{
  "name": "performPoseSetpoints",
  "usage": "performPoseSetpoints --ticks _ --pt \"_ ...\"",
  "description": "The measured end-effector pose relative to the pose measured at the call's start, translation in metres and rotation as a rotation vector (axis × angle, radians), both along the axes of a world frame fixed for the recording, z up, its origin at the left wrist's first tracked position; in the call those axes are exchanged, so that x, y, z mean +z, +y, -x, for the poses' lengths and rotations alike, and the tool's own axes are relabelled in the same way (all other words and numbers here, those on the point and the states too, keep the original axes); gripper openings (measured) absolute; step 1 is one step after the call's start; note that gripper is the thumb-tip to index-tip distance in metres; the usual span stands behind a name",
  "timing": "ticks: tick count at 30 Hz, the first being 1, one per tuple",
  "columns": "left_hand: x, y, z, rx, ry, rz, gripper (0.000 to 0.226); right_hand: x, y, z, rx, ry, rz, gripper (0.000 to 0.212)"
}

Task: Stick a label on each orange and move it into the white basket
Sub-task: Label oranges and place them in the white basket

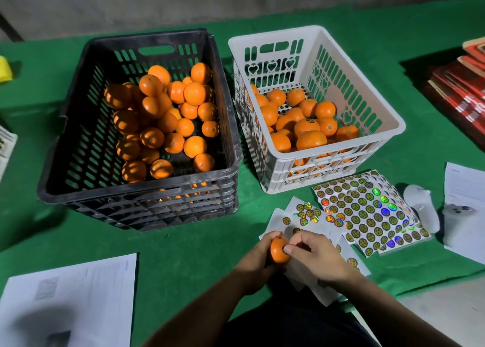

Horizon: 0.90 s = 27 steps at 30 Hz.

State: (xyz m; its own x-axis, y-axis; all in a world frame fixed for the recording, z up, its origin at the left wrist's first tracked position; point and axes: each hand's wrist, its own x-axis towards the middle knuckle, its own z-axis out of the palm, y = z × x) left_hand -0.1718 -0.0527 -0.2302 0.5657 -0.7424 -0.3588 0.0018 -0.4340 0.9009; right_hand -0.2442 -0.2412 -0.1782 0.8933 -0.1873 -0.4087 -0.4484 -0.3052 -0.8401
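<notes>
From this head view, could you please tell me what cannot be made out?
- Label on the held orange: mostly covered by right hand fingers.
- Print on sticker sheets: too small.
- Lower oranges in the black crate: buried, shadowed.
- Left hand palm: behind the orange.

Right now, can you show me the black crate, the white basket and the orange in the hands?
black crate (pixel 136 189), head view, near rim
white basket (pixel 325 152), head view, near rim
orange (pixel 277 252), head view, bare peel

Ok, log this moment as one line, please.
step: labelling | left hand: holds orange | right hand: fingers press label onto it | white basket: partly filled | black crate: oranges remain
</notes>
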Motion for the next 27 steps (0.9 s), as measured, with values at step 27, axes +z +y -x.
performPoseSetpoints --ticks 27 --pt "0.068 -0.016 -0.005 0.185 -0.025 0.277 0.069 0.065 0.041 -0.023 -0.315 -0.142 -0.352 0.040"
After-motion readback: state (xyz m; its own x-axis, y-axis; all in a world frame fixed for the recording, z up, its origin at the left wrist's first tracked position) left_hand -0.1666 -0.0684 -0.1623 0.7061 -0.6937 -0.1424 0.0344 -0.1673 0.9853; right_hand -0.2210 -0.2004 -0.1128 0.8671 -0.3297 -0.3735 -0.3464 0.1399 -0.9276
